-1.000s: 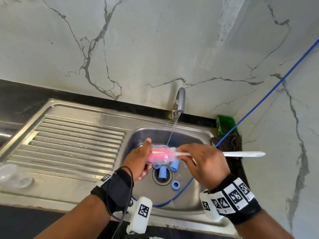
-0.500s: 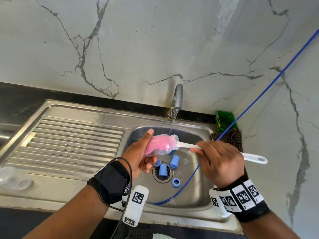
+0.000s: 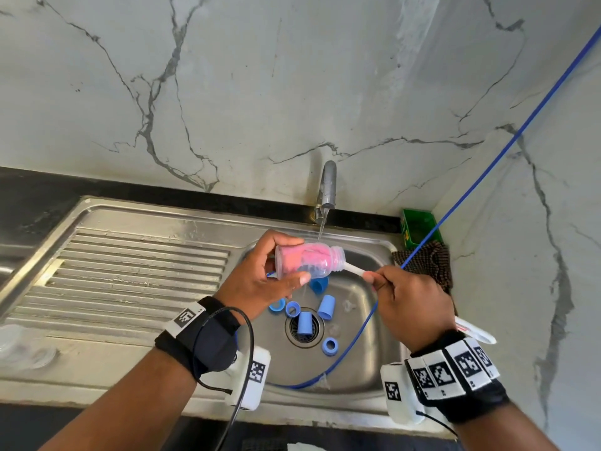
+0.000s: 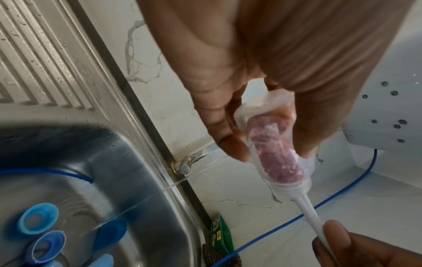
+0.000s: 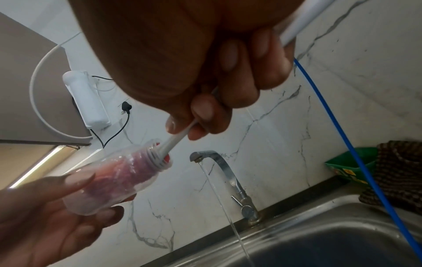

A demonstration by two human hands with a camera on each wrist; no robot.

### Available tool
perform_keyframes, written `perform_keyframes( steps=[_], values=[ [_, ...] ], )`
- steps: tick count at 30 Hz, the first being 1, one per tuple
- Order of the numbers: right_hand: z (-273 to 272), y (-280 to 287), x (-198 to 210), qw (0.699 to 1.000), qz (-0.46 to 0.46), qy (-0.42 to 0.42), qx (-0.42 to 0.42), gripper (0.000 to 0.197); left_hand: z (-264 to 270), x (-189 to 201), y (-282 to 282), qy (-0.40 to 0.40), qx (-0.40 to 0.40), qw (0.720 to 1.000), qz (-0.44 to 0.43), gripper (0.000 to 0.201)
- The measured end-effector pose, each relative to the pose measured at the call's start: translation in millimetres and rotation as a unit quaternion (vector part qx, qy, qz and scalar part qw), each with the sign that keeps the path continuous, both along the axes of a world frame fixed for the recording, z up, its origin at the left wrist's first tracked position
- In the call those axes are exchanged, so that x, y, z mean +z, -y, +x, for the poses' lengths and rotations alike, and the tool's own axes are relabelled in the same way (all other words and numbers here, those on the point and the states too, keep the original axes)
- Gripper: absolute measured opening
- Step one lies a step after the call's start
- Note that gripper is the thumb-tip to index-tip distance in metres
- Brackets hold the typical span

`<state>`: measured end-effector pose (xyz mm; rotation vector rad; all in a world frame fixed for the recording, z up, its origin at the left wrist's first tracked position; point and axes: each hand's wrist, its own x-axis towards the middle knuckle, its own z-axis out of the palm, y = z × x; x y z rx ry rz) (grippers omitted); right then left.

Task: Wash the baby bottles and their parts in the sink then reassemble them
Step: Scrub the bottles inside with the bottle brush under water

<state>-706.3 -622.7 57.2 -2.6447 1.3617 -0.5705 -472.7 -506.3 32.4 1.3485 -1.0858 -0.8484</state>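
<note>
My left hand (image 3: 260,281) grips a clear baby bottle (image 3: 309,260) sideways over the sink basin (image 3: 357,353), mouth to the right. A pink sponge brush fills the bottle (image 4: 274,153) (image 5: 118,182). Its white handle (image 3: 354,271) sticks out of the mouth, and my right hand (image 3: 409,301) pinches that handle close to the bottle. The handle's far end (image 3: 474,332) shows past my right wrist. Several blue caps and rings (image 3: 325,307) lie around the drain (image 3: 304,330), also visible in the left wrist view as blue rings (image 4: 37,218).
The tap (image 3: 327,187) runs a thin stream (image 5: 226,207) just behind the bottle. A blue hose (image 3: 455,206) crosses from the right wall into the basin. A green box (image 3: 418,227) and a dark cloth (image 3: 429,265) sit at the right corner. Clear parts (image 3: 19,346) lie on the drainboard's left end.
Both hands have lifted the bottle and tilted its mouth downward to the right. The right hand has slid along the handle toward the bottle's mouth, its far end now low behind the wrist.
</note>
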Motion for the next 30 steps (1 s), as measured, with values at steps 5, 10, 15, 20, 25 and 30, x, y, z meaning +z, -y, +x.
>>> perform_keyframes(
  steps=[5,10,15,20,25,30],
  values=[
    [5,-6,0,0.998,0.039,-0.046,-0.006,0.045,1,-1,-5,0.037,-0.01,0.999,-0.036,0.032],
    [-1,-10,-12,0.997,-0.063,0.006,0.048,0.049,-3,2,-1,-0.129,0.072,0.988,-0.054,0.044],
    [-8,-9,-22,0.967,-0.208,0.055,0.136,0.044,1,13,2,-0.227,0.027,0.962,0.15,0.112],
    [-14,-3,-19,0.951,-0.274,0.071,0.125,0.032,-20,13,-4,-0.31,-0.029,0.923,0.227,0.058],
    [-8,-5,-20,0.987,-0.144,0.049,0.048,0.044,-16,9,-1,-0.118,-0.004,0.99,0.076,0.04],
    [0,-8,-9,0.997,-0.066,0.019,0.028,0.046,2,13,-8,-0.008,-0.013,1.0,0.024,0.054]
  ],
)
